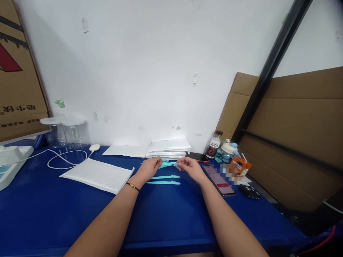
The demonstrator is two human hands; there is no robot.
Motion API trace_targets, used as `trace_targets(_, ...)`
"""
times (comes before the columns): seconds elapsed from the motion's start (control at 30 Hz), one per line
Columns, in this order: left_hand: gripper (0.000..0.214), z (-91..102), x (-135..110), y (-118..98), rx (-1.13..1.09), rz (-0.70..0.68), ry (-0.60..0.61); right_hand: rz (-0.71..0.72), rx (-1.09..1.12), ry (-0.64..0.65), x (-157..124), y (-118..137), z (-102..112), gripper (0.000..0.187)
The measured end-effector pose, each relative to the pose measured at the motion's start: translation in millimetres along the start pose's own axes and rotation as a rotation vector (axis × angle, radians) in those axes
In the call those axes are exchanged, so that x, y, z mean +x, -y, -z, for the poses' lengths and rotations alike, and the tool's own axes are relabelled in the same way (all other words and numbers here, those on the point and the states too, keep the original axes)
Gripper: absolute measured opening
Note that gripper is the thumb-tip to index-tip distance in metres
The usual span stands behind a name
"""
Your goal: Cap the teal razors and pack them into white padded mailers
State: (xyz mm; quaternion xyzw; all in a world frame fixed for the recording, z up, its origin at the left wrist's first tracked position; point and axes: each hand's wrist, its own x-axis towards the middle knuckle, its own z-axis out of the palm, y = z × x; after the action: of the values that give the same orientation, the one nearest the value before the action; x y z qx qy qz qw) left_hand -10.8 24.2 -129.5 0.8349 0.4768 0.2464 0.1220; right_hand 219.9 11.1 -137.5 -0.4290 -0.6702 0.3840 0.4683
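Turquoise eyebrow razors (163, 182) lie on the blue table, two of them side by side just in front of my hands. My left hand (150, 169) is closed with its fingertips around the handle end of another turquoise eyebrow razor (168, 165). At that razor's head, my right hand (190, 169) pinches a small clear blade cover (176, 165); whether the cover is on or off the blade is too small to tell. More turquoise razors lie behind, partly hidden by my left hand.
White padded mailers (168, 145) are stacked against the wall, and another white mailer (98, 175) lies left. To the right are a phone (221, 181), a bottle (214, 144), a blue cup (225, 155) and an orange drink carton (241, 166). Clear jars (75, 134) and a white cable (60, 167) are left.
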Motion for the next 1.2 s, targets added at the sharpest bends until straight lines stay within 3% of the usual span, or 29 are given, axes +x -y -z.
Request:
trace_targets(0.47, 0.029, 3.1, -1, -3, 0.009, -0.020, 0.004, 0.022, 0.075, -0.098, -1, 3, 1, 0.033)
trace_targets(0.7, 0.027, -3.3, 0, -4, -0.063, -0.053, 0.008, -0.033, 0.038, -0.046, -5, 10, -9, 0.033)
trace_targets(0.8, 0.027, -8.3, 0, -7, -0.089, -0.027, 0.046, -0.076, -0.012, 0.040, -5, 10, -7, 0.032)
trace_targets(0.9, 0.026, -11.7, -3, -11, -0.060, 0.030, 0.134, -0.050, -0.128, 0.054, -3, 7, 10, 0.032)
trace_targets(0.97, 0.022, -12.4, -5, -13, -0.032, 0.013, 0.206, -0.024, -0.280, -0.099, -2, 4, 28, 0.032)
trace_targets(1.07, 0.018, -10.8, -7, -14, -0.037, -0.024, 0.273, -0.149, -0.630, -0.269, -3, -2, 52, 0.022)
trace_targets(1.2, 0.018, -5.0, -5, -7, 0.087, 0.049, 0.153, -0.346, -0.826, -0.230, -6, -11, 61, 0.006)
